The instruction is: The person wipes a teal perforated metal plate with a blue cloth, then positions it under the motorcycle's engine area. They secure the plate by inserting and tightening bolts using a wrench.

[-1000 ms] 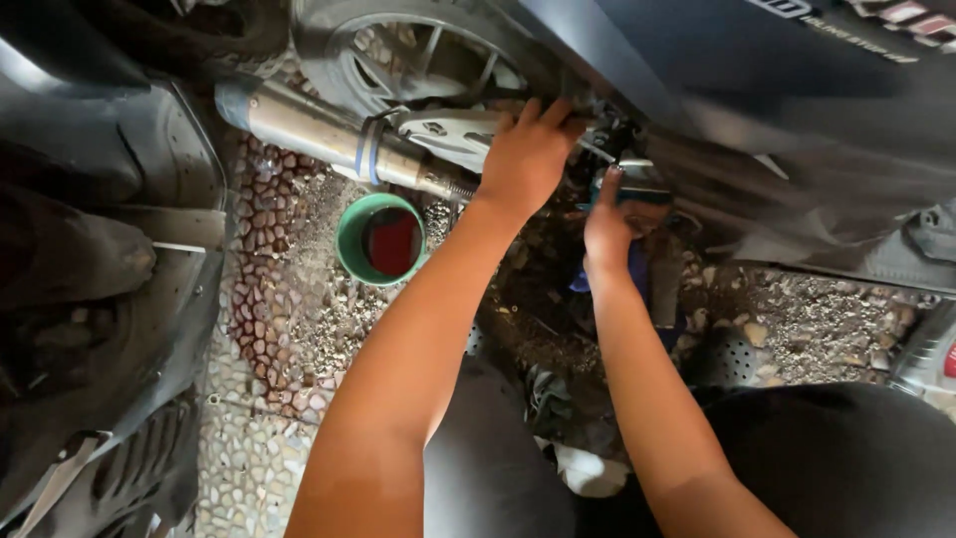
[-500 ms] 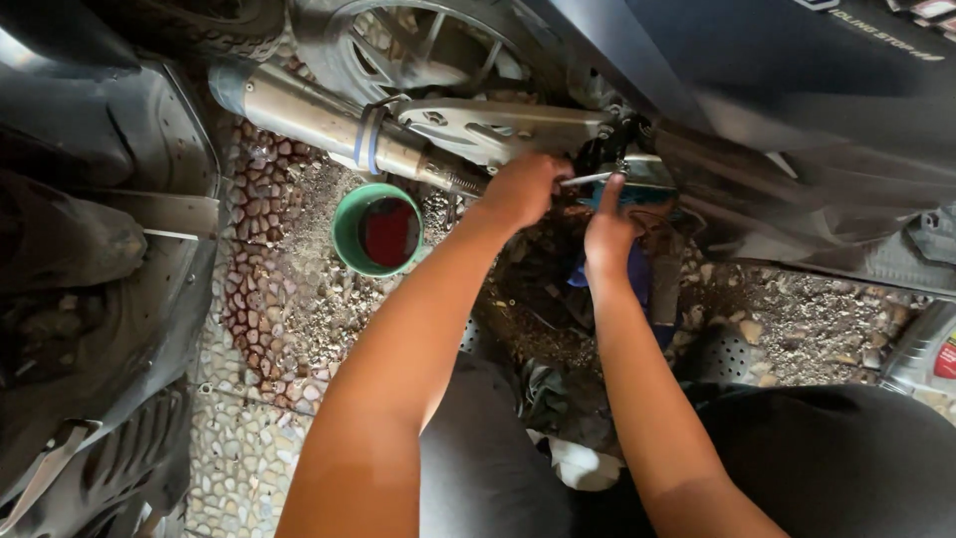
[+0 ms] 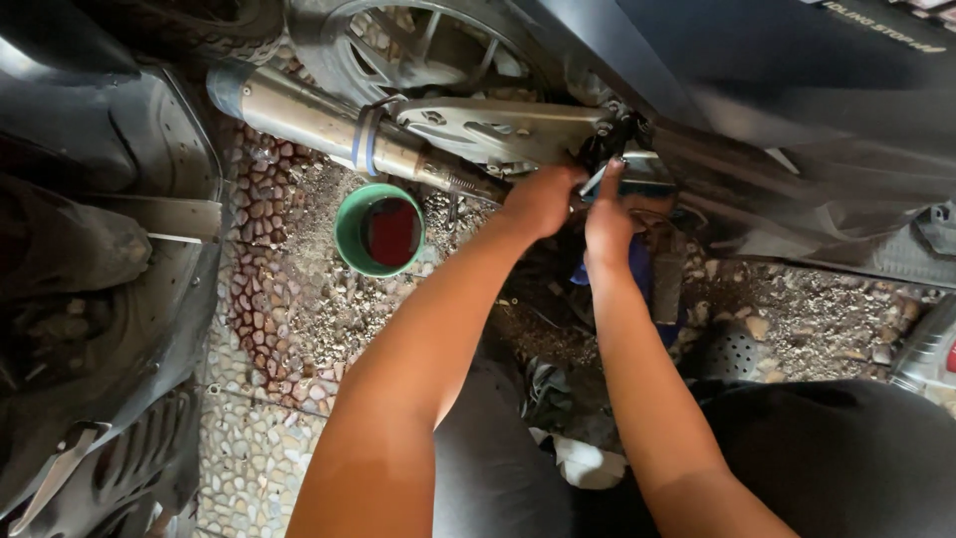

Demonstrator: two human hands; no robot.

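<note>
Both hands met under the scooter's silver bracket (image 3: pixel 498 128): the left hand (image 3: pixel 543 199) curled closed, its grip hidden, and the right hand (image 3: pixel 609 221) pinching a thin metal tool (image 3: pixel 596 179). A slip there could probably drop the tool onto the gravel (image 3: pixel 797 319) — or into the green cup (image 3: pixel 349 239) at left.

exhaust pipe (image 3: pixel 299 115): brushed metal, dull sheen
green cup (image 3: pixel 351 234): smooth plastic
ground (image 3: pixel 289 319): rough pebbles
left panel (image 3: pixel 110 249): matt black plastic

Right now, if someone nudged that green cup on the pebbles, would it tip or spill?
Probably both. The green cup stands on uneven pebbled ground, so its footing looks shaky. It holds dark red liquid, which would likely slosh out. It looks like light plastic, easy to shove.
</note>
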